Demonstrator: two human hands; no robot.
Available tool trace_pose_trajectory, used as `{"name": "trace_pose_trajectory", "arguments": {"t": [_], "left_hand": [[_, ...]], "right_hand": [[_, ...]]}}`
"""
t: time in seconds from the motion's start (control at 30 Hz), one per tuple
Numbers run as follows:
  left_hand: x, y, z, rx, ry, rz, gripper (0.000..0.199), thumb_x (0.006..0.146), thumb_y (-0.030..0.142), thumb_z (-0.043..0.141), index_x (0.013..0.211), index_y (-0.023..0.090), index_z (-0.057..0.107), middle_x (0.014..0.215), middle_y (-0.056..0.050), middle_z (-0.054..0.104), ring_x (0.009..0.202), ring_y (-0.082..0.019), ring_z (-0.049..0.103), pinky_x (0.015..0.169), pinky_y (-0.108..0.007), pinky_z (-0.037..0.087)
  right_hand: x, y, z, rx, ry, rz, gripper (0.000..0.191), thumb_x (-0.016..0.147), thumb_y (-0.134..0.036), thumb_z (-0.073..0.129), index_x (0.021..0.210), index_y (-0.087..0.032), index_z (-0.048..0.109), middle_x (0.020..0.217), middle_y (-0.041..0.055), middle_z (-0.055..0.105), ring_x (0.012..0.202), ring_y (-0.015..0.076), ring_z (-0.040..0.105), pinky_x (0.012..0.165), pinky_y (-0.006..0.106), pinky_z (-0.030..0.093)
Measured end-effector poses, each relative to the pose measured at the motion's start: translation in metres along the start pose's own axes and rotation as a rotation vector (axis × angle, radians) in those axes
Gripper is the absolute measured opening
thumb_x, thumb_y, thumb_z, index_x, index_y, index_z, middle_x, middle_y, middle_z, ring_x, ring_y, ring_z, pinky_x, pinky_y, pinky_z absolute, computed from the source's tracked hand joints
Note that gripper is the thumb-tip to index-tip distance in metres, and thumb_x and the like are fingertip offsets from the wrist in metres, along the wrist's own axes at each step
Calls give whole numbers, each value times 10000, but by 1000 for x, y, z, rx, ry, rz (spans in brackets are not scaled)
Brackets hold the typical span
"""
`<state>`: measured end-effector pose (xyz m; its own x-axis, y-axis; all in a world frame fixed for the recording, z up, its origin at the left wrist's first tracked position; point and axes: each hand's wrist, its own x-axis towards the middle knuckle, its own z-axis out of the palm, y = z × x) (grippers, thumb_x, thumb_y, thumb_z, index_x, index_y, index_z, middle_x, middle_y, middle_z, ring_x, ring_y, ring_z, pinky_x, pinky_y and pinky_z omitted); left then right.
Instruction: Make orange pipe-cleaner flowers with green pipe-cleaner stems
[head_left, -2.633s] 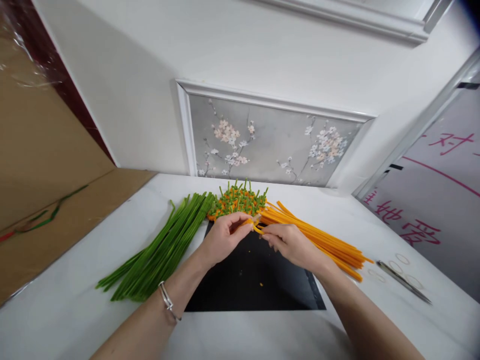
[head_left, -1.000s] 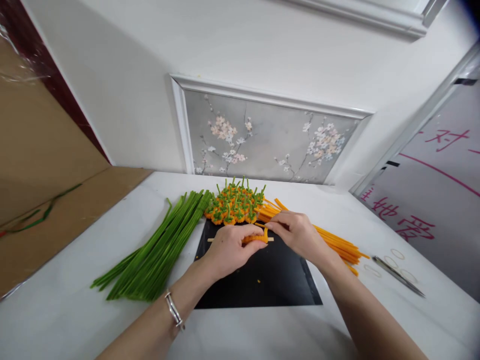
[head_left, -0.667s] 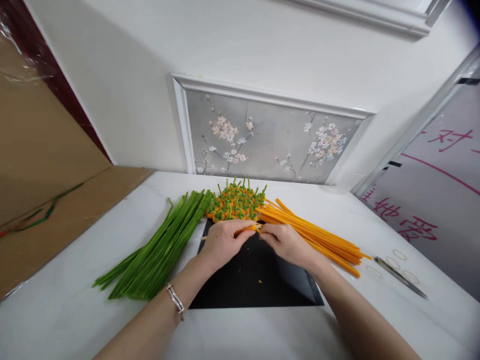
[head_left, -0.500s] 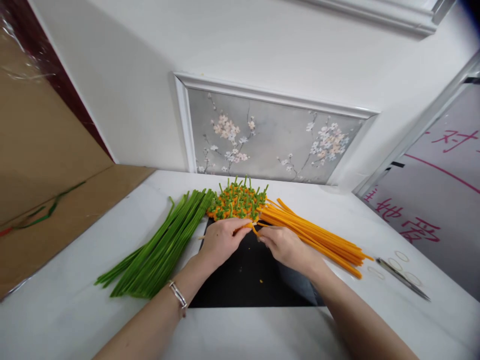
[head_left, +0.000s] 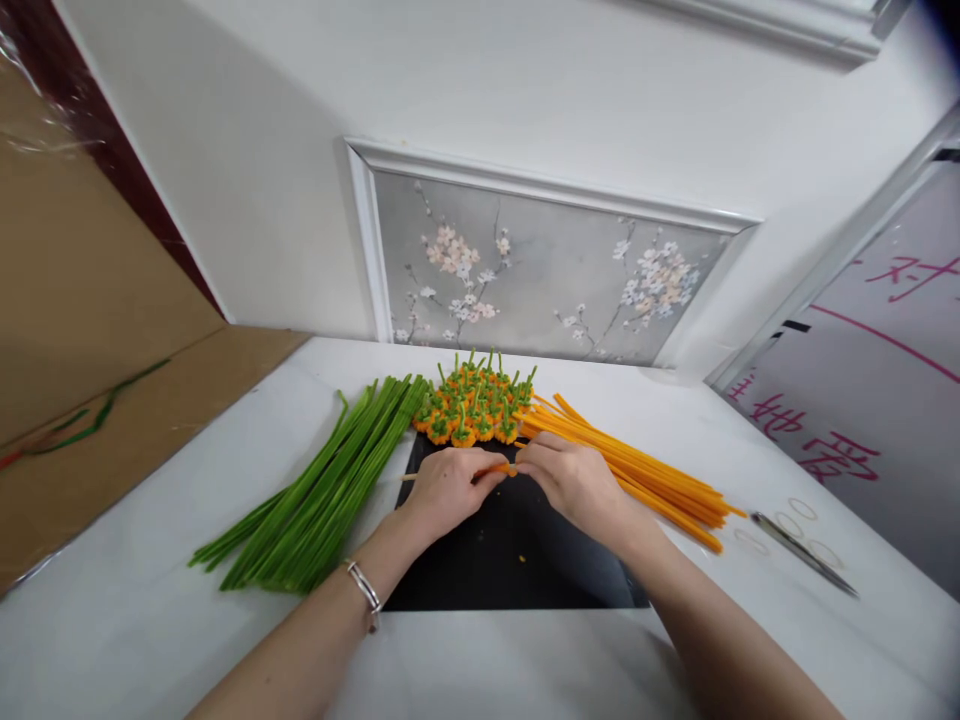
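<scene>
Over the black mat (head_left: 510,575), my left hand (head_left: 452,492) pinches an orange pipe cleaner (head_left: 512,469) that appears coiled at its fingertips. A thin pale stick (head_left: 409,477) pokes out on the far side of that hand; the rest of it is hidden by the palm. My right hand (head_left: 576,488) is closed on the other part of the same pipe cleaner, its fingertips almost meeting the left ones. Just behind the hands stands a cluster of small orange pumpkins (head_left: 463,432) with green tops and upright stems, made of pipe cleaners.
Green pipe cleaners (head_left: 322,500) lie in a bundle at left, orange pipe cleaners (head_left: 637,470) at right. Tweezers (head_left: 806,557) and several pale rubber bands (head_left: 802,509) rest farther right. A wall panel (head_left: 540,270) borders the back; cardboard (head_left: 112,420) stands left, a whiteboard (head_left: 885,370) right.
My right hand has shifted slightly up and closer to the left, its knuckles now higher. The hanging bit of orange pipe cleaner between the hands has been drawn in. Both hands keep their grip.
</scene>
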<state>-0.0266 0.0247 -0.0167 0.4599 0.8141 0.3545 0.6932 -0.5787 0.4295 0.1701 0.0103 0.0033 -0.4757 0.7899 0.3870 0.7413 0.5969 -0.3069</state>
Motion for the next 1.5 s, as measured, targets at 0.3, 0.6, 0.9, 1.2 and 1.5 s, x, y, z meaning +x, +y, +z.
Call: {"name": "trace_pose_trajectory", "arguments": {"t": [0.3,0.6,0.9,1.2,1.5], "left_hand": [[1,1,5,-71,-14,109,181,862,283,573,904,283,749,869,19,759,767,-158,682,691,-228,450],[0,6,4,-247,-5,61,181,852,241,580,921,235,748,861,-5,753,766,-153,672,716,-229,483],[3,0,10,-429,98,-75,262,811,255,620,1039,186,729,1057,-47,735,949,-198,694,872,-279,527],[9,-3,6,-676,59,-247,296,788,278,631,1023,128,732,1025,-77,742,912,-218,695,876,-309,524],[8,1,0,-708,12,-270,237,807,271,617,913,111,757,811,-65,755,814,-204,684,860,-321,503]], "right_hand": [[6,23,11,395,99,125,116,867,-266,574,829,-203,664,715,2,653,634,139,603,607,263,473],[4,39,32,725,-119,269,366,882,-473,491,705,-162,568,580,-23,551,472,86,526,444,190,397],[4,35,32,811,-174,317,400,848,-527,509,693,-161,558,557,-31,513,443,70,486,412,173,339],[0,30,19,728,-270,79,175,901,-229,469,949,-176,629,762,10,647,578,99,583,572,218,469],[-2,32,27,102,199,-220,130,922,-222,504,974,-218,624,853,48,689,732,176,641,704,300,495]]}}
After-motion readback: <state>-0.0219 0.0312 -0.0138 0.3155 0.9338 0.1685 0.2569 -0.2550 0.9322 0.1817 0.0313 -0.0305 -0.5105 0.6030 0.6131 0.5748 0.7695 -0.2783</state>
